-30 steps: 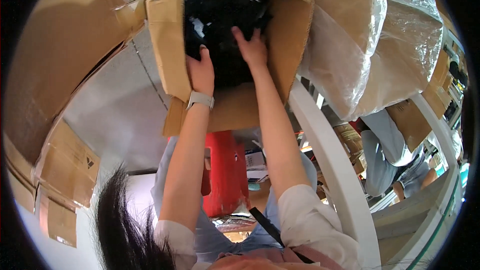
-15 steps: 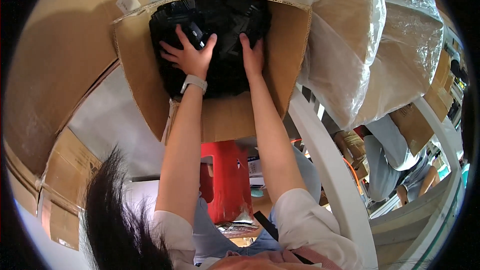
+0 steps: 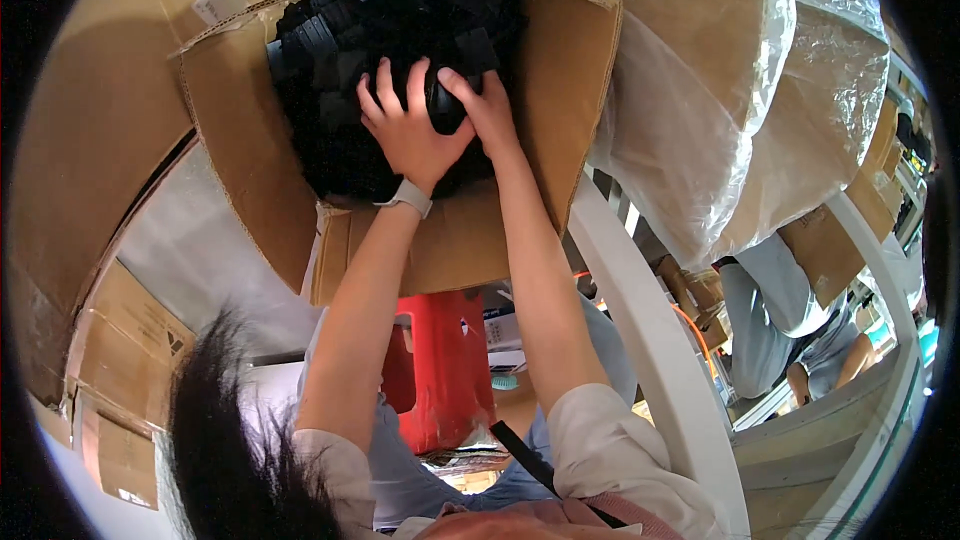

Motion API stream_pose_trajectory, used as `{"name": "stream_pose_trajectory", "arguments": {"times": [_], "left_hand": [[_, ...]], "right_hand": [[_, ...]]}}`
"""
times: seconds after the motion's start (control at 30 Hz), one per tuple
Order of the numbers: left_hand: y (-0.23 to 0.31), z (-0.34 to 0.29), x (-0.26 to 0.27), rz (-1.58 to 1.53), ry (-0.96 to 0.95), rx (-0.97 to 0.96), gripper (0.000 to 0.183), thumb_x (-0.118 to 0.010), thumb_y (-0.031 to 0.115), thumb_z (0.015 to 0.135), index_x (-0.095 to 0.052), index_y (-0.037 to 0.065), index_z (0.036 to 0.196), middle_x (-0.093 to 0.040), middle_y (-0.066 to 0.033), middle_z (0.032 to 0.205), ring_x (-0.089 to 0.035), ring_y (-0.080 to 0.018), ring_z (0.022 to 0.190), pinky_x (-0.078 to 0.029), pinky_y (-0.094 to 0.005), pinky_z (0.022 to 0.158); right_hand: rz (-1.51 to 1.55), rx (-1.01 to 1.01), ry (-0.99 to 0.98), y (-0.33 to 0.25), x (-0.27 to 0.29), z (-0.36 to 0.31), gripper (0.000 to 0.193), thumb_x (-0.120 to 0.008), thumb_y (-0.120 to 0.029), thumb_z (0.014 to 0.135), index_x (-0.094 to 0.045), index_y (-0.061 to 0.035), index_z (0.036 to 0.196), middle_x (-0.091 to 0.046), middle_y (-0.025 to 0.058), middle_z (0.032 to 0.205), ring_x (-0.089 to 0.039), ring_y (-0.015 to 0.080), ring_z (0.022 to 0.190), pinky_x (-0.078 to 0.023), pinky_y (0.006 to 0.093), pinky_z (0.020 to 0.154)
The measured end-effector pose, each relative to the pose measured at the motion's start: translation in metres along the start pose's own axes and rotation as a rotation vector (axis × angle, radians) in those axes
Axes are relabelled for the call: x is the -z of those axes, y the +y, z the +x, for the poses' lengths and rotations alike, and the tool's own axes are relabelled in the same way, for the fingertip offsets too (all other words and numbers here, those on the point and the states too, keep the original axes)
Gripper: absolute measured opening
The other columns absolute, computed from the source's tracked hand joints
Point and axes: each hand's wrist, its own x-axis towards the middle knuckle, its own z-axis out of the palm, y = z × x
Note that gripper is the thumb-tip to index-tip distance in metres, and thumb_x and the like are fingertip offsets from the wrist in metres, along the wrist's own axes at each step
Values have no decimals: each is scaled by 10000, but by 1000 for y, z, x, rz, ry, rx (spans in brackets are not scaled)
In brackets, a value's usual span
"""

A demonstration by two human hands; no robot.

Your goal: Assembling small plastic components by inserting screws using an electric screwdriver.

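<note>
Black plastic parts (image 3: pixel 330 105) fill an open cardboard box (image 3: pixel 225 130) in front of me; their exact kind is too dark to make out. My left hand (image 3: pixel 412 135), with a light-banded watch at the wrist, lies on the parts with its fingers spread. Close beside it, my right hand (image 3: pixel 487 115) has its thumb and fingers around a flat black plastic part (image 3: pixel 477 48). The lower portion of that part is hidden by the fingers. The two hands nearly touch, deep inside the box.
A red plastic stool (image 3: pixel 440 370) stands below the box. Plastic-wrapped cartons (image 3: pixel 690 90) crowd the right, above a white metal frame (image 3: pixel 650 340). Large cardboard boxes (image 3: pixel 110 100) line the left. Another person's grey-trousered legs (image 3: pixel 760 300) show at the right.
My left hand has moved right and a little down, toward my right hand. The right hand has shifted slightly left and closed in. In the picture, the box sits further left.
</note>
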Motion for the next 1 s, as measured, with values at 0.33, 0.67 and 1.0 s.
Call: {"name": "stream_pose_trajectory", "arguments": {"times": [0.33, 0.67, 1.0], "left_hand": [[6, 6, 14, -91, 8, -49, 675, -739, 361, 576, -549, 220, 1209, -427, -139, 1276, -323, -443, 1210, -314, -571, 968], [49, 9, 47, -170, 22, -155, 598, -737, 273, 580, -598, 186, 1155, -452, -151, 1270, -366, -437, 1186, -319, -541, 999], [93, 7, 127, -191, -26, -359, 544, -714, 263, 591, -621, 248, 1126, -497, -120, 1264, -405, -399, 1191, -376, -510, 870]], "right_hand": [[259, -120, -130, -13, 4, -20, 740, -723, -386, 744, -433, -22, 1320, -546, 129, 1199, -540, 239, 1075, -431, 338, 910], [689, 13, -67, -25, 5, -53, 689, -595, -356, 843, -334, -67, 1412, -509, 113, 1257, -520, 229, 1108, -424, 334, 945], [1116, 138, -120, -58, -6, -120, 524, -474, -523, 873, -540, -86, 1154, -587, 58, 1106, -566, 186, 1012, -469, 331, 880]]}}
